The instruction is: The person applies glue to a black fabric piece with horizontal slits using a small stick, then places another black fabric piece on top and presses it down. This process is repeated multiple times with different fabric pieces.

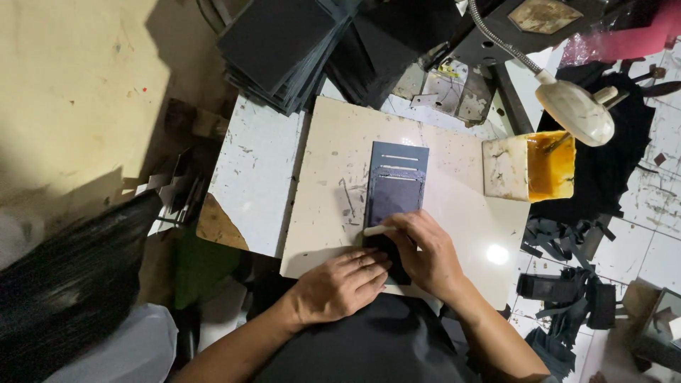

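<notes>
A dark rectangular leather piece (395, 188) lies lengthwise on a cream work board (333, 184), with pale stripes near its far end. My right hand (425, 252) grips a small white stick-like tool (377, 230) and presses its tip on the near part of the piece. My left hand (340, 284) lies flat with fingers together, holding down the near end of the piece beside the right hand.
A square tub of yellow-orange glue (550, 167) sits at the board's right edge under a gooseneck lamp (576, 111). Stacks of dark cut panels (280, 42) lie at the back. Dark scraps (567, 284) litter the tiled floor at right. A white tabletop (255, 184) lies left.
</notes>
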